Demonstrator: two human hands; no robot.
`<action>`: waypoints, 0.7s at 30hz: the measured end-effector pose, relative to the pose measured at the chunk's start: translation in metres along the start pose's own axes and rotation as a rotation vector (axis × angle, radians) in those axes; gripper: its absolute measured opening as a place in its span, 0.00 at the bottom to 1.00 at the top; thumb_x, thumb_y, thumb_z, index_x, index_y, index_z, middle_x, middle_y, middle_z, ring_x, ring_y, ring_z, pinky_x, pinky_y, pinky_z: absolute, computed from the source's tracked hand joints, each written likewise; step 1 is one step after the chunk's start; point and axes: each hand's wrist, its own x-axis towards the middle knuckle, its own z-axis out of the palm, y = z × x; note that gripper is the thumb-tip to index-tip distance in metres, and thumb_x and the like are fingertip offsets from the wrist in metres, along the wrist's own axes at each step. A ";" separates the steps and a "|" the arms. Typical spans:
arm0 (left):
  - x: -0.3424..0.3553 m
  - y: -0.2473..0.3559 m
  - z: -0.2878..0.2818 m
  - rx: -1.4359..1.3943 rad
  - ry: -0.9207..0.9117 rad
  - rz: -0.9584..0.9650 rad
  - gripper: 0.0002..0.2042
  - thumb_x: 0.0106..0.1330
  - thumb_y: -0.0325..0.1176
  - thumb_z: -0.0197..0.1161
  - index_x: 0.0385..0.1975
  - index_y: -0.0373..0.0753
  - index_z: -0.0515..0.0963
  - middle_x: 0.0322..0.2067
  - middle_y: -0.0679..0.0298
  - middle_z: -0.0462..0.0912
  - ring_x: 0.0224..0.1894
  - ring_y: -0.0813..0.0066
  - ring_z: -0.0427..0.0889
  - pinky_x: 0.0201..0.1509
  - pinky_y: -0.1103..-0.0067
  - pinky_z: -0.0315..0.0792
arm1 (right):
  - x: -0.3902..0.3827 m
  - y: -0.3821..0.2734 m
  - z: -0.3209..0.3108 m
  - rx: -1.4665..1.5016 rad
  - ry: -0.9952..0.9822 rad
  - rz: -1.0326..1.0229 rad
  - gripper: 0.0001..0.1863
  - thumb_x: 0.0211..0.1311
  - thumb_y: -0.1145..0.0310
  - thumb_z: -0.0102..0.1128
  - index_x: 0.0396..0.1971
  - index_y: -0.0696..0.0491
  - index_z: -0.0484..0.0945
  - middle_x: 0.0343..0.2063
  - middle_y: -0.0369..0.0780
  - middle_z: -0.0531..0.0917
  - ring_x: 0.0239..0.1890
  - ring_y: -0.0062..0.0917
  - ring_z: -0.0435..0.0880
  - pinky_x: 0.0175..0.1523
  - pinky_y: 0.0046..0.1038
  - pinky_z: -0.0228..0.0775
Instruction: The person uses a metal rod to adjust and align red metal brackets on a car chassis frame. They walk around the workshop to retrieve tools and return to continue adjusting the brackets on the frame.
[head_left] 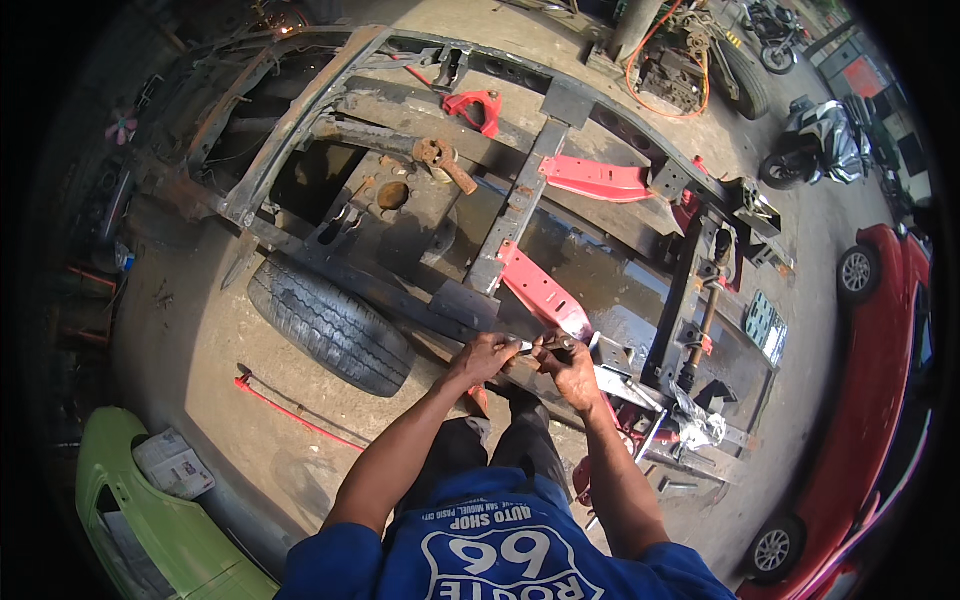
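Both hands meet over the near rail of a dark metal vehicle frame. My left hand is closed in a pinch, with a small pale, shiny piece at its fingertips. Just right of it, my right hand has its fingers closed around a small greyish metal part; its exact kind is too small to make out. The fingertips of the two hands nearly touch. Directly beyond them a red bracket arm with holes is attached to the frame, and a second red arm sits farther off.
A worn tire lies against the frame at left. A red rod rests on the concrete. Crumpled plastic and loose tools lie at right. A red car, a motorcycle and a green car panel stand around.
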 end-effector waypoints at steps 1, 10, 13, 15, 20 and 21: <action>0.002 -0.003 -0.009 0.077 0.011 0.023 0.17 0.67 0.42 0.64 0.42 0.32 0.80 0.26 0.62 0.84 0.30 0.79 0.82 0.34 0.76 0.76 | 0.017 0.005 -0.002 0.003 -0.016 -0.003 0.08 0.65 0.67 0.63 0.36 0.56 0.77 0.25 0.34 0.78 0.29 0.18 0.76 0.34 0.24 0.72; 0.072 -0.042 -0.132 0.453 0.695 0.123 0.12 0.67 0.39 0.61 0.37 0.34 0.78 0.34 0.51 0.85 0.38 0.49 0.84 0.43 0.61 0.76 | 0.214 0.123 -0.031 -0.219 0.172 0.215 0.22 0.73 0.55 0.51 0.29 0.60 0.77 0.23 0.43 0.83 0.21 0.26 0.82 0.26 0.30 0.73; 0.100 -0.046 -0.136 0.465 0.683 -0.031 0.14 0.68 0.42 0.60 0.37 0.35 0.79 0.35 0.50 0.85 0.40 0.47 0.83 0.42 0.59 0.76 | 0.251 0.159 -0.036 0.009 0.254 0.315 0.21 0.72 0.55 0.53 0.27 0.60 0.76 0.20 0.41 0.80 0.19 0.25 0.79 0.25 0.28 0.73; 0.110 -0.047 -0.134 0.546 0.739 -0.105 0.15 0.68 0.45 0.59 0.38 0.38 0.79 0.33 0.51 0.84 0.41 0.49 0.83 0.41 0.60 0.76 | 0.273 0.176 -0.038 0.009 0.271 0.332 0.22 0.71 0.55 0.54 0.28 0.60 0.76 0.21 0.42 0.80 0.20 0.26 0.79 0.25 0.28 0.74; 0.115 -0.046 -0.130 0.589 0.868 -0.011 0.14 0.67 0.45 0.59 0.40 0.40 0.78 0.28 0.56 0.83 0.36 0.53 0.83 0.40 0.61 0.76 | 0.309 0.200 -0.032 -0.084 0.164 0.356 0.24 0.71 0.53 0.53 0.33 0.62 0.79 0.21 0.43 0.82 0.23 0.27 0.83 0.28 0.28 0.75; 0.116 -0.045 -0.131 0.597 0.860 -0.044 0.14 0.67 0.45 0.59 0.41 0.41 0.78 0.28 0.57 0.82 0.35 0.53 0.82 0.40 0.62 0.77 | 0.314 0.201 -0.031 -0.241 0.116 0.383 0.25 0.71 0.51 0.52 0.34 0.62 0.81 0.21 0.44 0.84 0.26 0.27 0.85 0.28 0.27 0.77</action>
